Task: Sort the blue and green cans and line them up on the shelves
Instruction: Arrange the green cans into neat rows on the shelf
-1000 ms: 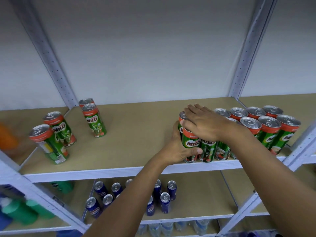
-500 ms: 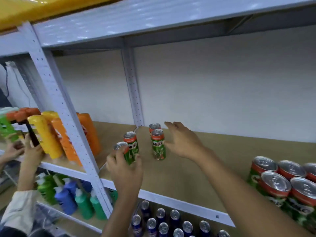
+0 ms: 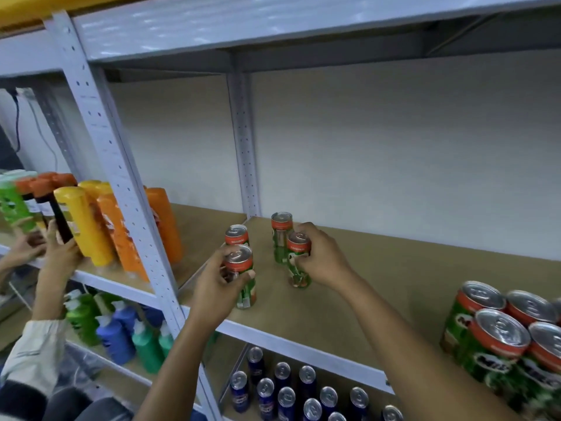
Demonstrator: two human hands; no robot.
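My left hand [image 3: 220,284] grips a green Milo can [image 3: 243,276] near the front left of the brown shelf board [image 3: 394,287]. My right hand [image 3: 321,258] grips another green can [image 3: 298,258] a little farther back. Two more green cans stand loose there: one [image 3: 236,235] behind my left hand, one [image 3: 281,235] behind my right. A packed group of green cans [image 3: 501,335] stands at the right end of the same shelf. Several blue cans [image 3: 285,390] stand on the shelf below.
A perforated grey upright [image 3: 121,189] divides this bay from the left one, where yellow and orange bottles [image 3: 100,226] stand. Another person's hands [image 3: 57,250] hold a dark bottle there. Green and blue spray bottles [image 3: 121,332] fill the lower left shelf.
My view swung left from the packed cans to the loose ones. My left hand lifted off the group and took a loose can; my right hand closed around another can.
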